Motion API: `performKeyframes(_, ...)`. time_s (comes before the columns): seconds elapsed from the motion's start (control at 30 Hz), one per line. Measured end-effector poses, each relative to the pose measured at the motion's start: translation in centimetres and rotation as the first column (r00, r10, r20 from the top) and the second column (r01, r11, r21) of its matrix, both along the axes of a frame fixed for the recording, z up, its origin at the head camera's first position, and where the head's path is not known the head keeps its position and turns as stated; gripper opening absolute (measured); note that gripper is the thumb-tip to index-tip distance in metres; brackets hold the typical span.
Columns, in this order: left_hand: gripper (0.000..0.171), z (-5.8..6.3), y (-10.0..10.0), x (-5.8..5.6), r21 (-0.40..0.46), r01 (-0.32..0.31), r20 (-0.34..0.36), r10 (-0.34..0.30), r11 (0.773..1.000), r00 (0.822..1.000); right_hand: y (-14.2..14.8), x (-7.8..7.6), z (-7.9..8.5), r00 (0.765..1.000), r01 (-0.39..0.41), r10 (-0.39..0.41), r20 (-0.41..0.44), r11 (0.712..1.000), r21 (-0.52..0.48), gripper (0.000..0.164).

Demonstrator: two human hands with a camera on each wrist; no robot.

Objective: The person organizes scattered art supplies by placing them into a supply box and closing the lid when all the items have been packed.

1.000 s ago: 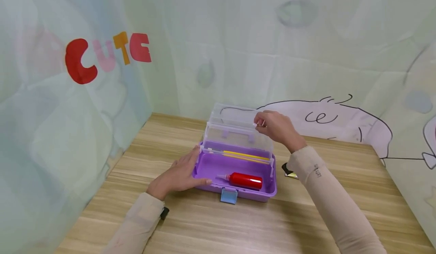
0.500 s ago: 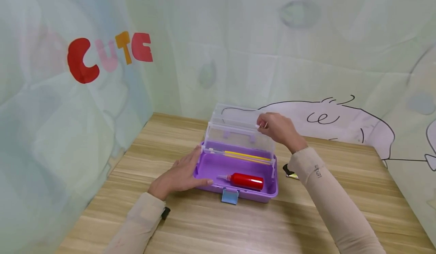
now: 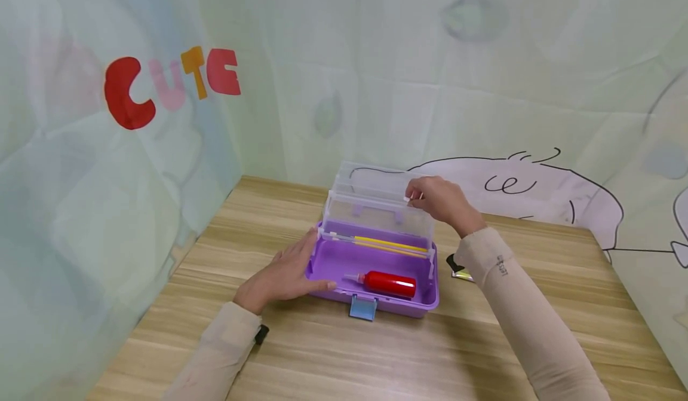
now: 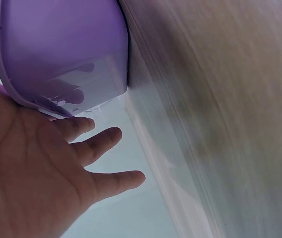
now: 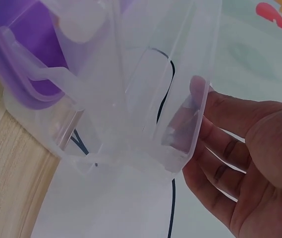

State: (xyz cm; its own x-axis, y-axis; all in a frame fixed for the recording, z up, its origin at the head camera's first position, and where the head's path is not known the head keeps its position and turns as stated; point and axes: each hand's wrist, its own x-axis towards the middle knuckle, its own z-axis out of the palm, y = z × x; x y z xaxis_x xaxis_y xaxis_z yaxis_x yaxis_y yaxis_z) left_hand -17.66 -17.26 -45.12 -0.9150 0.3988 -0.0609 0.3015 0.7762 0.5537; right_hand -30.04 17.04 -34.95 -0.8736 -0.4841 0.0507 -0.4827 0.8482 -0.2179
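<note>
A purple plastic toolbox [image 3: 349, 263] stands on the table with its clear lid [image 3: 371, 180] raised at the back. A translucent inner tray [image 3: 376, 214] is lifted and tilted over it. My right hand [image 3: 443, 204] pinches the tray's upper right corner; the right wrist view shows thumb and fingers on either side of its edge [image 5: 200, 124]. Against the box's left side rests my left hand [image 3: 282, 275], fingers extended and thumb over the front rim. A red squeeze bottle [image 3: 389, 284] lies inside the box, and thin yellow-handled brushes [image 3: 389, 245] lie along the back.
A blue latch [image 3: 363, 307] hangs down at the box's front. Beside the right cuff, a small yellowish item [image 3: 462, 276] lies partly hidden on the wooden table [image 3: 344, 359]. Printed cloth walls [image 3: 376, 90] stand behind and to the sides.
</note>
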Motion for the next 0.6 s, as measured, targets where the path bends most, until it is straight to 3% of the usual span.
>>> performKeyframes(0.6,0.120,-0.11,0.02,-0.14,0.007,-0.001,-0.010,0.001,1.000,1.000,0.27,0.54,0.07,1.000,-0.001,0.001,-0.004,1.000,-0.024,0.011)
